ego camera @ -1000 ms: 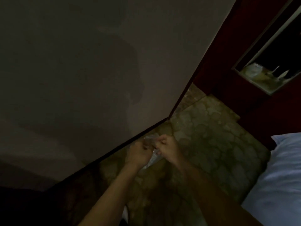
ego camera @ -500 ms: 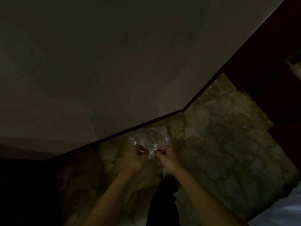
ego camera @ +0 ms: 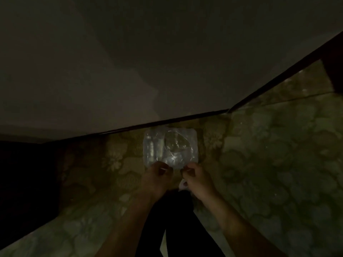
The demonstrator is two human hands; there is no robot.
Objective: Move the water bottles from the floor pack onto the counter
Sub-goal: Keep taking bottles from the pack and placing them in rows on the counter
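Note:
A shrink-wrapped pack of clear water bottles (ego camera: 169, 146) stands on the patterned carpet against the wall's dark baseboard. One upright bottle (ego camera: 151, 148) shows through the wrap on the pack's left side. My left hand (ego camera: 157, 176) and my right hand (ego camera: 196, 178) are at the pack's near edge, each with curled fingers pinching the plastic wrap. The room is dim, so the other bottles inside are hard to make out. No counter is in view.
A plain wall (ego camera: 148, 62) fills the upper half, meeting the floral carpet (ego camera: 269, 154) at a corner to the right. A dark piece of furniture (ego camera: 22, 182) stands at the left. My dark trouser legs (ego camera: 176, 219) are below the hands.
The view has swung left and drawn closer, so the pack now shows in full. Both hands stay at its near edge, gripping the wrap and now set slightly further apart.

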